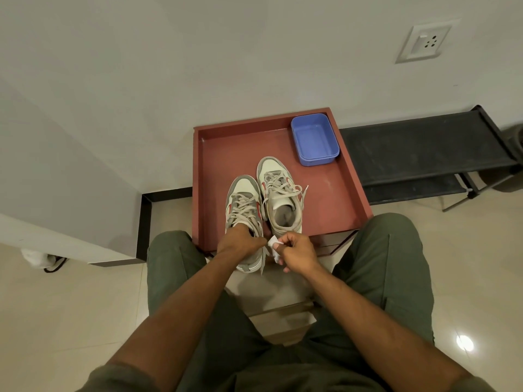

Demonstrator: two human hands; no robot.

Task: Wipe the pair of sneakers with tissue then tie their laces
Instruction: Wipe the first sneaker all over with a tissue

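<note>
Two grey-and-white sneakers with red accents and loose laces stand toes away from me on a red-brown tray table (334, 193). The left sneaker (243, 205) hangs its heel over the table's near edge. My left hand (240, 241) grips it at the collar, fingers inside the opening. The right sneaker (278, 193) stands beside it, a little farther back. My right hand (297, 253) pinches a small white tissue (274, 246) just right of the left sneaker's heel.
A blue plastic tub (314, 139) sits at the table's far right corner. A black shoe rack (424, 154) stands to the right against the wall. My knees in green trousers flank the table's near edge. A white cloth (39, 257) lies on the floor at left.
</note>
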